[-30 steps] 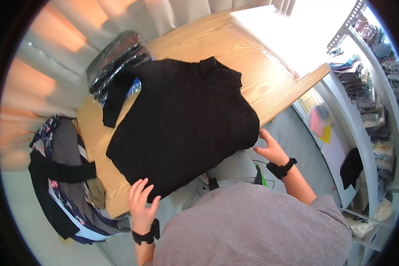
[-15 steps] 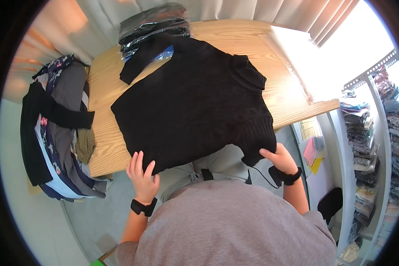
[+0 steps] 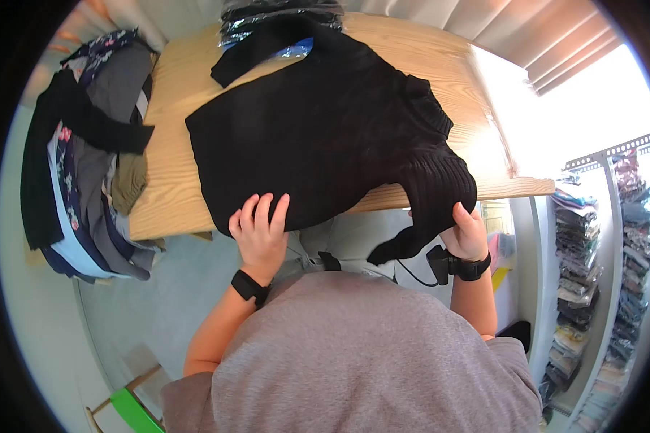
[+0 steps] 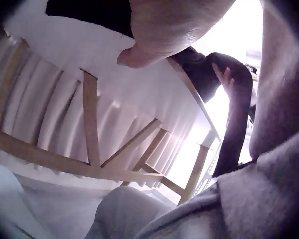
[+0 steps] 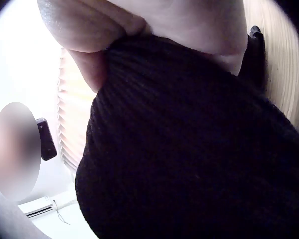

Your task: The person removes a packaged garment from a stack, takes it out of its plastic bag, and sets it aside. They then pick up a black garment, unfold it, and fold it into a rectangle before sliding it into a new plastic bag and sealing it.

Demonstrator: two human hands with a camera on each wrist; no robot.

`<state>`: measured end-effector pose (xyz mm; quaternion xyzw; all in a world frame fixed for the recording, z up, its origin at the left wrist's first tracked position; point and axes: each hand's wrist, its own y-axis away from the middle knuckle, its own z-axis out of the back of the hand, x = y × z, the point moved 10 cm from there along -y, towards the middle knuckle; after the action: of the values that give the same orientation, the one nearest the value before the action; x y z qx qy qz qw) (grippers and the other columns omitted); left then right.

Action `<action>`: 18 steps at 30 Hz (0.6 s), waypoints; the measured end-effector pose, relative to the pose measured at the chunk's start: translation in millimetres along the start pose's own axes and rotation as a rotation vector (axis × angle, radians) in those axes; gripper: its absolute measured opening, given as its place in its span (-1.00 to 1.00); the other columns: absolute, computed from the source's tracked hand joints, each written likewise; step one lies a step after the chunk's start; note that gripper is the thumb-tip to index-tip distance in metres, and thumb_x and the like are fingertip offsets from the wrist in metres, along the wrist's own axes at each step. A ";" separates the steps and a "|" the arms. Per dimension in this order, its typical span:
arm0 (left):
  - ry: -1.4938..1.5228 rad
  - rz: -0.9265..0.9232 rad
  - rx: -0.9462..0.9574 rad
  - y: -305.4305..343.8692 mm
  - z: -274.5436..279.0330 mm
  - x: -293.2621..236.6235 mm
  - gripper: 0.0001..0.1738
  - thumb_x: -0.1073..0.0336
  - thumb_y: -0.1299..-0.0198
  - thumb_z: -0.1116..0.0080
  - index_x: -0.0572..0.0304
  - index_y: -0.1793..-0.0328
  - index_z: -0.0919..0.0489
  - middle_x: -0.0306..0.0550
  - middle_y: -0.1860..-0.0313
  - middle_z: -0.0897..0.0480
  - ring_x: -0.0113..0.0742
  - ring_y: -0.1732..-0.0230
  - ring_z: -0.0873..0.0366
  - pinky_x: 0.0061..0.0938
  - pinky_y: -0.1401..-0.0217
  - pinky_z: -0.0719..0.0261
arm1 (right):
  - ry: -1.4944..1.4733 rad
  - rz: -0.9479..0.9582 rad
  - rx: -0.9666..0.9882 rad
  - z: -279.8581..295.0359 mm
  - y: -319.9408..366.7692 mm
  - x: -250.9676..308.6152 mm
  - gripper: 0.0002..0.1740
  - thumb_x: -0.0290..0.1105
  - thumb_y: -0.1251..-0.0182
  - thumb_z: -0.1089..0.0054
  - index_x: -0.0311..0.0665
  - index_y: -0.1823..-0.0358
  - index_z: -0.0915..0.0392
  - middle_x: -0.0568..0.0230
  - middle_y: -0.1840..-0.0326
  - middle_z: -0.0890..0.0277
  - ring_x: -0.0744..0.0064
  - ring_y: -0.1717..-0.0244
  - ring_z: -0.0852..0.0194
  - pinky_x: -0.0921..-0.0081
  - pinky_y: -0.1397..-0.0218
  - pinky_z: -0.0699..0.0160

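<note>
Wooden table (image 3: 170,144) carries the black sweater (image 3: 325,130), its near edge hanging off toward me. My left hand (image 3: 261,234) rests flat on that edge, fingers straight and spread. My right hand (image 3: 469,232) grips a ribbed fold beyond the table's corner, fingers curled round it.
</note>
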<state>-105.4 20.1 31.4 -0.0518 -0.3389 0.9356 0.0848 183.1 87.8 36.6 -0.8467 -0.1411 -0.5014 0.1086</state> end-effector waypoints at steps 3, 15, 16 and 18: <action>0.242 0.045 0.084 -3.8 7.0 14.7 -0.28 0.54 0.30 -0.27 0.00 -0.15 -0.45 -0.11 -0.15 -0.47 -0.08 -0.25 -0.36 -0.14 -0.23 -0.22 | 0.013 0.007 -0.061 14.0 4.2 4.9 -0.37 -0.15 -0.43 -0.01 -0.49 -0.33 -0.19 -0.08 -0.22 -0.39 0.05 -0.18 -0.44 0.06 -0.22 -0.45; 0.524 0.241 0.207 -8.7 74.1 101.1 -0.67 0.57 0.14 -0.17 0.26 0.15 -0.62 -0.01 0.29 -0.66 -0.06 0.24 -0.61 -0.33 0.13 -0.53 | 0.149 -0.269 0.059 -20.9 8.1 28.8 -0.48 -0.31 -0.28 -0.25 -0.49 -0.16 -0.39 0.16 -0.09 -0.51 0.42 -0.05 -0.49 0.45 -0.16 -0.44; 0.540 0.307 0.220 -12.9 70.8 110.2 -0.71 0.56 0.09 -0.18 0.27 0.15 -0.62 0.00 0.30 -0.65 -0.07 0.26 -0.61 -0.37 0.15 -0.52 | 0.138 -0.253 0.017 -23.6 -3.0 32.4 -0.49 -0.33 -0.29 -0.24 -0.47 -0.18 -0.37 0.18 -0.08 -0.51 0.43 -0.04 -0.49 0.45 -0.15 -0.45; 0.561 0.421 0.252 -21.4 63.2 126.5 -0.80 0.49 -0.03 -0.21 0.31 0.16 -0.60 -0.01 0.34 -0.63 -0.15 0.31 -0.59 -0.46 0.20 -0.49 | 0.083 -0.240 -0.048 -38.6 -30.6 40.4 -0.54 -0.38 -0.36 -0.11 -0.47 -0.22 -0.33 0.12 -0.11 -0.50 0.34 -0.07 -0.52 0.39 -0.18 -0.49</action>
<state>-236.5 21.4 88.5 -0.3639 -0.1664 0.9163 -0.0143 159.4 109.1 91.7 -0.8047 -0.2249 -0.5484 0.0333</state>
